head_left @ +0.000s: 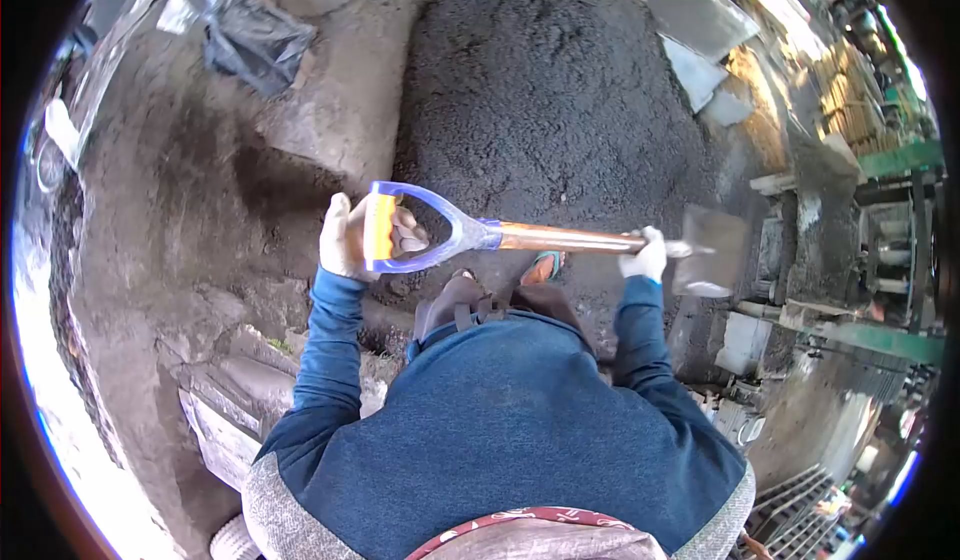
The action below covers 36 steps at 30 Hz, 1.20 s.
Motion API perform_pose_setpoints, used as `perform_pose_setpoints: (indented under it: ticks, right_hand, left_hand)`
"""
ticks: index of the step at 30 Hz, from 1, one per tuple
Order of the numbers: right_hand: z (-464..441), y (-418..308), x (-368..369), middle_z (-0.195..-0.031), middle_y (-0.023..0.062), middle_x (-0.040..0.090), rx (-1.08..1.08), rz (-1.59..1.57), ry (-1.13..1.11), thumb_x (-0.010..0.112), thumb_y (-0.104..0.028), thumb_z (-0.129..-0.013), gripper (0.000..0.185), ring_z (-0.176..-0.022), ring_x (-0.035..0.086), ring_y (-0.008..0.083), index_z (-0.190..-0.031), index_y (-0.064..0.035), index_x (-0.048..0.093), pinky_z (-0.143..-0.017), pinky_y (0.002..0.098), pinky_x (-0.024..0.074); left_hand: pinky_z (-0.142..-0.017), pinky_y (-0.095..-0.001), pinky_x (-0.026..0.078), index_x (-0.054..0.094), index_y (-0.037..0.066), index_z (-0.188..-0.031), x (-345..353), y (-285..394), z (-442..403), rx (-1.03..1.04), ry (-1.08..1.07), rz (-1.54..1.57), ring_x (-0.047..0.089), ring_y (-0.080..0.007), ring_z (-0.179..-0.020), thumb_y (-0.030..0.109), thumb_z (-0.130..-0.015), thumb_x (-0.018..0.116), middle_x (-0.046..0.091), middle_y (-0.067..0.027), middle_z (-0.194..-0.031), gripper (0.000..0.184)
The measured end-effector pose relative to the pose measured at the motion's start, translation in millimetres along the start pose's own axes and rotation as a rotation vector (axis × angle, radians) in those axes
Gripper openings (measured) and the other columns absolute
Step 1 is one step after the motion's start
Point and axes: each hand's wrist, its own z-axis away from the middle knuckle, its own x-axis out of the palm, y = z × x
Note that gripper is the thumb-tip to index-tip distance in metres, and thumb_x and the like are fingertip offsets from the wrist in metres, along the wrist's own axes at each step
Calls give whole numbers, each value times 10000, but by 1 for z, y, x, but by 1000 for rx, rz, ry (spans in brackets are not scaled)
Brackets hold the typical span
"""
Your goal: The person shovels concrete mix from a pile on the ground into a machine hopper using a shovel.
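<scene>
A shovel (570,239) lies level across the front of my body, with a wooden shaft and a blue D-shaped handle that has a yellow grip. My left hand (342,240), in a pale glove, is closed round the yellow grip; its fingers show through the handle's opening. Low on the shaft, near the blade, my right hand (646,255) is wrapped round the wood, also gloved. The flat metal blade (715,245) points right and looks slightly blurred. Beyond the shaft spreads a large heap of dark, wet-looking mix (550,90).
A concrete slab edge (345,110) borders the heap on the left, with a black plastic bag (255,45) on it. Boards and slabs (700,20) stand at the upper right. Green metal framework (870,340) is on the right. A sandalled foot (543,268) shows below the shaft.
</scene>
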Motion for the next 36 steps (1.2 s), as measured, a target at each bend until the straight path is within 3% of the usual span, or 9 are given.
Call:
perform_pose_setpoints:
  ticks: [4,12,13,14,17,23,28,30,36]
  right_hand:
    - [9,-29,88,-807,25,557,-178,127,-66,658,-197,-885,131,-753,577,208,-908,-122,554,-742,471,530]
    - [-36,166,148,-791,148,611,434,385,-197,656,-177,-863,156,-623,621,363,-852,-49,568,-614,528,543]
    - [-36,224,125,-742,131,596,407,517,-236,659,-123,-847,119,-632,623,342,-856,-35,580,-590,512,550]
    - [-17,276,98,-707,117,583,398,519,-307,660,-70,-823,96,-613,622,325,-877,-32,589,-547,491,550]
    - [76,414,-14,-705,137,616,977,653,-461,618,-69,-845,28,-575,627,320,-831,-51,605,-481,484,524]
    - [270,439,24,-705,112,645,1518,724,5,719,-53,-799,88,-563,634,281,-803,-31,634,-509,461,551]
    - [-25,515,62,-680,71,548,994,49,-324,608,-143,-903,222,-619,590,244,-714,-84,508,-584,439,525]
    - [-191,466,141,-709,87,565,1046,521,-173,637,-203,-902,175,-584,579,263,-812,-84,545,-606,433,537]
    - [-208,439,115,-839,94,586,889,465,34,711,-141,-838,189,-686,600,294,-952,-89,570,-639,542,550]
  left_hand:
    - [-608,-427,560,557,80,-1052,-46,-22,23,26,324,-179,646,-292,-624,352,-952,596,644,-133,-785,293]
    - [-535,-417,473,542,187,-666,-181,-188,124,-28,1007,281,540,-214,-542,718,-864,533,515,-16,-542,567]
    - [-662,-472,476,616,166,-810,-240,-247,189,71,724,537,568,-205,-682,711,-849,555,598,-28,-714,550]
    - [-759,-474,440,637,150,-1041,-210,-267,192,326,1599,287,539,-194,-805,692,-834,584,592,-25,-909,582]
    - [-906,-428,451,594,117,-1169,-175,-327,405,159,2043,480,559,-268,-1015,675,-803,622,598,-77,-1123,668]
    - [-966,-437,471,570,42,-1220,-59,-215,376,68,2170,163,556,-297,-1109,592,-887,578,574,-137,-1192,643]
    - [-993,-424,474,553,19,-1279,-210,-152,220,226,1306,-81,543,-308,-1190,516,-949,541,542,-175,-1281,597]
    - [-614,-352,529,609,47,-850,-271,-159,32,169,2071,-404,640,-217,-732,501,-967,548,651,-112,-831,473]
    - [-324,-337,315,479,94,-646,-264,-186,11,409,1934,-278,410,-190,-362,546,-922,595,470,-56,-529,543]
